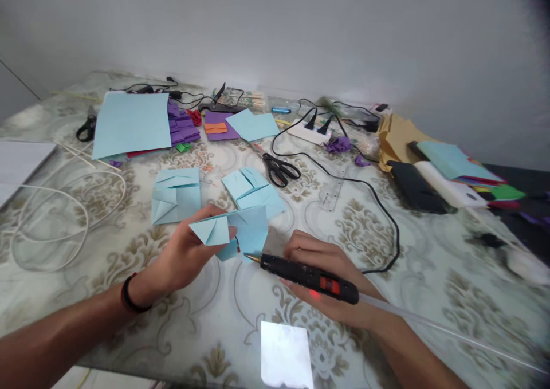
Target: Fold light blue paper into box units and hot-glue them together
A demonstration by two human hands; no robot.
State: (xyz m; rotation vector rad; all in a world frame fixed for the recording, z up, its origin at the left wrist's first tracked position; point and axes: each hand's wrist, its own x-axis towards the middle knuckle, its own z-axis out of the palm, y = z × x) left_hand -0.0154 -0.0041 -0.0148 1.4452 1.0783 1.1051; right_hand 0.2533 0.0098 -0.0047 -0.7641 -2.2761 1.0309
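Clearly, both hands are occupied above the patterned table [455,246]. The left hand [184,248], with a dark band [129,294] at its wrist, pinches a folded light-blue paper [253,231] between thumb and fingers, holding it raised near the middle of the view with its flaps standing apart. The right hand [324,260] has its fingers wrapped around a black glue gun [292,271], whose metal tip points left, right at the lower edge of the paper; whether the tip touches it, I cannot tell. A clear glue stick [429,323] trails from the back of the gun, and a red light glows at its side.

Just beyond the left hand lie two more folded blue pieces, one at left [176,197] and one at right [253,188], the latter near black-handled scissors [279,170]. A black cable [389,220] loops from near the right hand up toward a white power strip [309,131] holding two plugs. A clear ruler [333,193] lies inside that loop.
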